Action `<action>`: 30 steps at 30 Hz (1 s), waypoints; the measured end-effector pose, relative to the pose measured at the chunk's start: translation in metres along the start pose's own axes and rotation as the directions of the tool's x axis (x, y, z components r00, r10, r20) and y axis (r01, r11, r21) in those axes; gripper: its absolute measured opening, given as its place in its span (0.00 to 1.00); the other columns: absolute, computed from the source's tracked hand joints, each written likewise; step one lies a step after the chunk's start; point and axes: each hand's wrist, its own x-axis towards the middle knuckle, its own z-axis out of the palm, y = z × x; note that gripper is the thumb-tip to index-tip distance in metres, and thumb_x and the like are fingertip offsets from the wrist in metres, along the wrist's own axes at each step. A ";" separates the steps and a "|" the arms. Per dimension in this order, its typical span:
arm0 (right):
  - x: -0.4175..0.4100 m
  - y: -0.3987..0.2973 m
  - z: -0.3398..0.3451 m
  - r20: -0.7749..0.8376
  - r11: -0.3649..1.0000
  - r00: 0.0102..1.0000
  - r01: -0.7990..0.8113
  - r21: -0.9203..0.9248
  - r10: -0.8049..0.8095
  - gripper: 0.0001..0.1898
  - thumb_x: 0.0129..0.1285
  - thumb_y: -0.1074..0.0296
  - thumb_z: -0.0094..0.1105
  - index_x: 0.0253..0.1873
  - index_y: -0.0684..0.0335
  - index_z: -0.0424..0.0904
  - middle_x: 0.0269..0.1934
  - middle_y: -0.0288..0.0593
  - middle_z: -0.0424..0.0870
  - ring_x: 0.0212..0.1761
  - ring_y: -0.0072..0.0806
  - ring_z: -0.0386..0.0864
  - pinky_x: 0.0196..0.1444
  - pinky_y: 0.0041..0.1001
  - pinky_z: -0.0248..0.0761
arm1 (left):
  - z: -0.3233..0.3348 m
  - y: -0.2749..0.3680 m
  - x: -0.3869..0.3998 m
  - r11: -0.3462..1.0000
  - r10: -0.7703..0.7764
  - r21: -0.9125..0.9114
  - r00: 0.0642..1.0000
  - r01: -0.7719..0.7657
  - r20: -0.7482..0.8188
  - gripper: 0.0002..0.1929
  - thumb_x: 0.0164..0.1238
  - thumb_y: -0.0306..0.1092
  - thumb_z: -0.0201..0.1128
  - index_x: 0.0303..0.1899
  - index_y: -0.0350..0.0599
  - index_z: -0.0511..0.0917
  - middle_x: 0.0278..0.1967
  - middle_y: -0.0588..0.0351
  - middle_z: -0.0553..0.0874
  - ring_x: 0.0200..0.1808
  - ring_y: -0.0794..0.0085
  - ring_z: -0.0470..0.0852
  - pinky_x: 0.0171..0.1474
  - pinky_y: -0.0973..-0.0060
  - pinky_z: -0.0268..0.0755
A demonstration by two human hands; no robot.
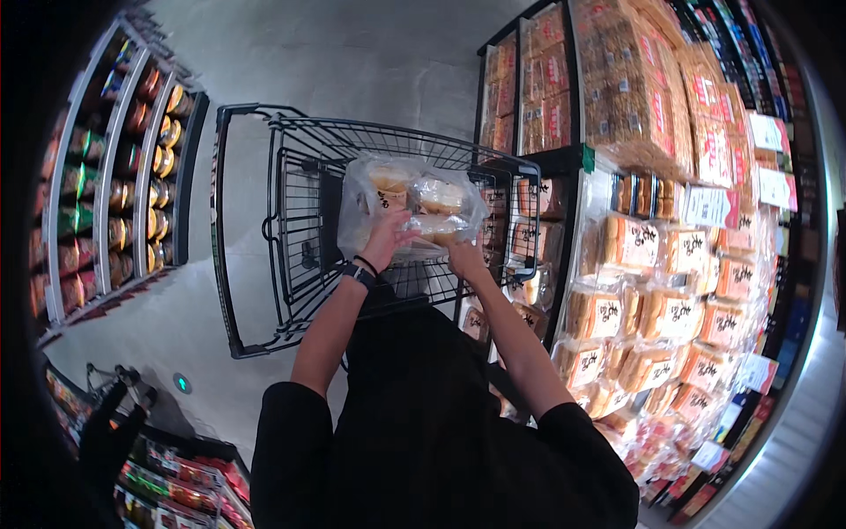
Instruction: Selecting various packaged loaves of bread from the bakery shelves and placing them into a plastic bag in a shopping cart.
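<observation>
A translucent plastic bag [350,218] sits over the wire basket of a shopping cart [305,122], with several wrapped bread packages showing through it. One bread package [441,196] is at the bag's right, and another [388,180] with dark printed writing is at its upper left. My left hand [386,243], with a dark watch and band at the wrist, lies against the front of the bag with its fingers apart. At the bag's lower right edge, my right hand [466,259] is closed on the plastic. Its fingertips are partly hidden.
Wrapped bread loaves [598,314] fill a display to my right, below stacked packs [618,86]. A shelf of jars and packets [119,178] stands across the grey floor [317,46]. At lower left, a person in dark clothing [109,423] is beside another cart.
</observation>
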 end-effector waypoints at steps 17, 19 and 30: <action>0.051 0.015 0.003 0.313 0.918 0.896 -0.372 0.139 0.316 0.46 0.67 0.53 0.52 0.76 0.86 0.45 0.53 0.66 0.86 0.53 0.55 0.87 0.56 0.47 0.78 | 0.032 -0.091 -0.026 0.986 0.080 0.151 0.994 -0.068 -0.074 0.17 0.81 0.43 0.52 0.63 0.50 0.76 0.56 0.60 0.81 0.52 0.74 0.82 0.54 0.75 0.72; 0.062 0.052 0.020 0.282 0.920 0.914 -0.350 0.175 0.293 0.45 0.67 0.50 0.52 0.75 0.84 0.50 0.53 0.65 0.86 0.54 0.54 0.87 0.55 0.47 0.79 | 0.050 -0.074 -0.022 0.981 0.135 0.155 0.986 -0.119 -0.095 0.16 0.82 0.43 0.51 0.62 0.50 0.77 0.56 0.60 0.81 0.52 0.74 0.83 0.55 0.75 0.72; 0.078 0.082 0.029 -0.253 0.927 0.899 0.311 -0.210 -0.358 0.12 0.67 0.61 0.57 0.38 0.60 0.87 0.44 0.47 0.84 0.54 0.43 0.83 0.53 0.40 0.75 | 0.071 -0.119 0.007 0.962 0.109 0.273 0.926 -0.007 -0.361 0.17 0.83 0.38 0.47 0.64 0.47 0.76 0.53 0.60 0.83 0.49 0.75 0.85 0.51 0.77 0.75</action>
